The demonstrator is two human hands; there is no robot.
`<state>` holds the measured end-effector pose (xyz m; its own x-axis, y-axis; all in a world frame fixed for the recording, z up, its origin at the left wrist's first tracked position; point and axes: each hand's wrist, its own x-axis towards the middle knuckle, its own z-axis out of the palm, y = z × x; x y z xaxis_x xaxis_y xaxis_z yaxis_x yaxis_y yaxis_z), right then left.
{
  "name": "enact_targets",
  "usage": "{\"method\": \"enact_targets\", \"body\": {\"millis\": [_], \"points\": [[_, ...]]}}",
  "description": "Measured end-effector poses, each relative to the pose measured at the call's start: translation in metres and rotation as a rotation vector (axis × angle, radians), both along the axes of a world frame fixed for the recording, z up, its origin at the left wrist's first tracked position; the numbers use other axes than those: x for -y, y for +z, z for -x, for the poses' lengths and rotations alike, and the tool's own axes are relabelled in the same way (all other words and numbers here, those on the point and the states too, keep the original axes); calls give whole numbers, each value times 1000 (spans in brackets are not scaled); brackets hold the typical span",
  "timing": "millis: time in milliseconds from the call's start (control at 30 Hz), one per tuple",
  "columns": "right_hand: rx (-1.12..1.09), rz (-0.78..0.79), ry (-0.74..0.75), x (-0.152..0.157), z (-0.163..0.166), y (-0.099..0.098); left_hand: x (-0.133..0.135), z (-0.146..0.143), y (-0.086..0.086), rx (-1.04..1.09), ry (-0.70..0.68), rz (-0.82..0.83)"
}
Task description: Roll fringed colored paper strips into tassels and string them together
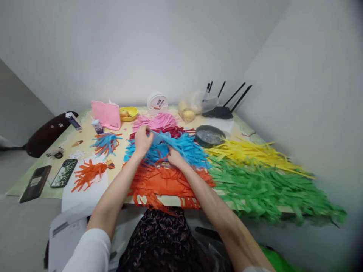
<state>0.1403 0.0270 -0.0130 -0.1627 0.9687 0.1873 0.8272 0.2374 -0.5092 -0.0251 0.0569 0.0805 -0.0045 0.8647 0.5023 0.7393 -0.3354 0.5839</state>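
My left hand [142, 140] is closed in a pinch on a blue paper strip [163, 139], lifted a little above the pile of blue strips [187, 149]. The strip slants down to my right hand [175, 158], which rests on the blue pile with its fingers curled over the strips. Just in front of both hands lies a heap of orange strips [167, 185] that hangs over the table's near edge. Pink strips [155, 121] and dark red strips [176, 131] lie behind the blue pile.
Green strips [255, 185] and yellow strips [249, 151] cover the right side. A dark round pan [210, 135], a black router [224, 109], a bagged item [193, 105], a pink case [106, 114] and a yellow bowl [129, 112] stand at the back. Two phones [64, 172] lie left.
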Motion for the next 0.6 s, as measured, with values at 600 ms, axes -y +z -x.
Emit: {"method": "enact_targets", "body": {"millis": [600], "points": [[-324, -450, -37, 91, -3, 89, 109, 61, 71, 15, 31, -354]]}}
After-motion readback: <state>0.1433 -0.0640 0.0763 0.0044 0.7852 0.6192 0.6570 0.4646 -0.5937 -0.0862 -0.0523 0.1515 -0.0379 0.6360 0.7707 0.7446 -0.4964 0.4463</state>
